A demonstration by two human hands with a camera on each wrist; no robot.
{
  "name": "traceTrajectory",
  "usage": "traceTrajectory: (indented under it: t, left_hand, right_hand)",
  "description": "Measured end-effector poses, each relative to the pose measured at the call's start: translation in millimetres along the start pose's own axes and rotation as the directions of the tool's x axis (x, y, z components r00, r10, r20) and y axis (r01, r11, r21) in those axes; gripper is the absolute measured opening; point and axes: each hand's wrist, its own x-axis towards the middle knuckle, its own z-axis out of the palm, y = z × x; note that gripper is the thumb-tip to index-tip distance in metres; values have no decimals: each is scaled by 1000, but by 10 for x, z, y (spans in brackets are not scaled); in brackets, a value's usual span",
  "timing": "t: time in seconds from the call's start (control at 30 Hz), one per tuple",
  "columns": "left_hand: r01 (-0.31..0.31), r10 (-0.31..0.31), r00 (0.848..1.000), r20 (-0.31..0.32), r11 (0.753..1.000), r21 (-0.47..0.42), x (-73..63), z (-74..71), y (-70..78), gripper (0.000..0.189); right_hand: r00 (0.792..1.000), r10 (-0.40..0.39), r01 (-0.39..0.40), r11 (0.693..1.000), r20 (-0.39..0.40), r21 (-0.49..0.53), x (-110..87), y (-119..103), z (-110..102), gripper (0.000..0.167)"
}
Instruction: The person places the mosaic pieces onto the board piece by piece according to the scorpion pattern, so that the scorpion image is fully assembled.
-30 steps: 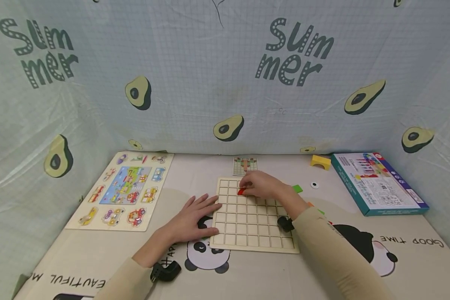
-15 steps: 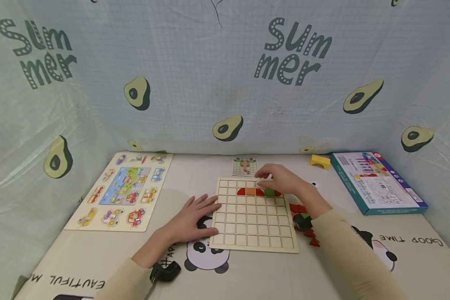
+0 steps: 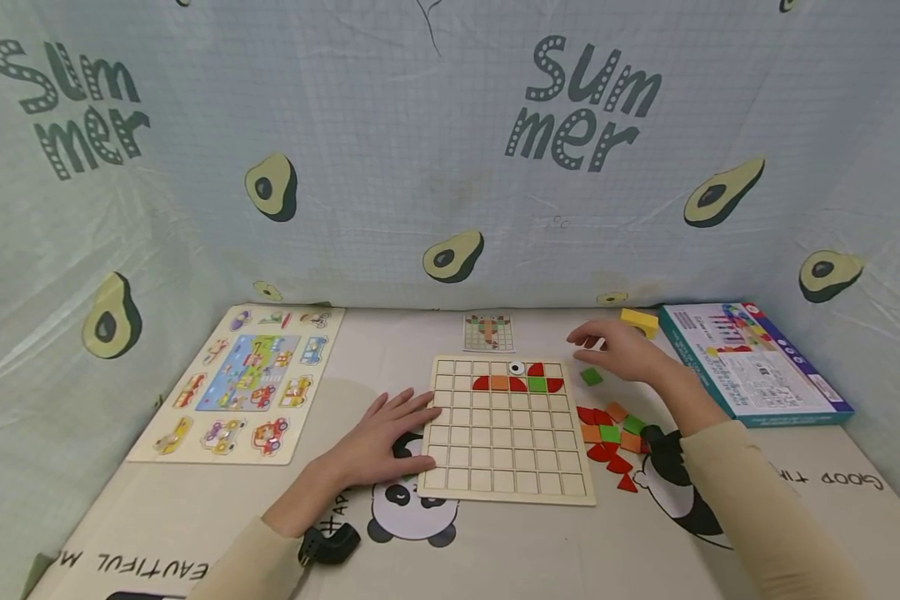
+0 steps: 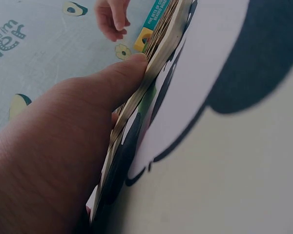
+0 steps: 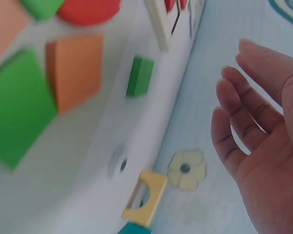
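Far left, a picture puzzle (image 3: 195,457) lies flat. My left grip (image 3: 382,442) is spread wide, touching the left edge of the gridded board (image 3: 506,442) at centre. Near its far edge sit a row of red, orange and green pieces (image 3: 518,384) and, beyond it, an eye disc (image 3: 517,368). Right of the board, loose pieces (image 3: 610,433) lie clustered. My right grip (image 3: 621,352), loosely bent, holds nothing, near a green square (image 3: 591,377).

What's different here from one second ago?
The right hand has moved rightward off the pale wooden grid board and holds nothing visible. This uncovers a white round black-dotted piece and a red quarter-circle piece; whether it just released either was hidden. The left hand stays at the board's left edge; the board stays put.
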Motion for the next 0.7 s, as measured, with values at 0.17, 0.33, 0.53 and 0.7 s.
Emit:
traceTrajectory:
  t: [0.17,0.33,0.53,0.7]
  left_hand:
    - [-3,3,1000,-7,1000,3,-6,-2,-8,76]
    - [-3,3,1000,-9,1000,4,-7,3,-18,76]
    - [-6,6,1000,-8,1000,2,-2,10,-17,76]
    - [-6,6,1000,-3,1000,2,4,16,-20,76]
  right_hand:
    - [1000,12,-12,1000,-15,-10,-79,150,-56,25]
    - [1000,26,-26,1000,-13,9,-155,280,-76,23]
    - [1000,2,-2,1000,-25,5,-237,421,-86,22]
    - [999,50,-50,999,-1,13,-305,495,-88,22]
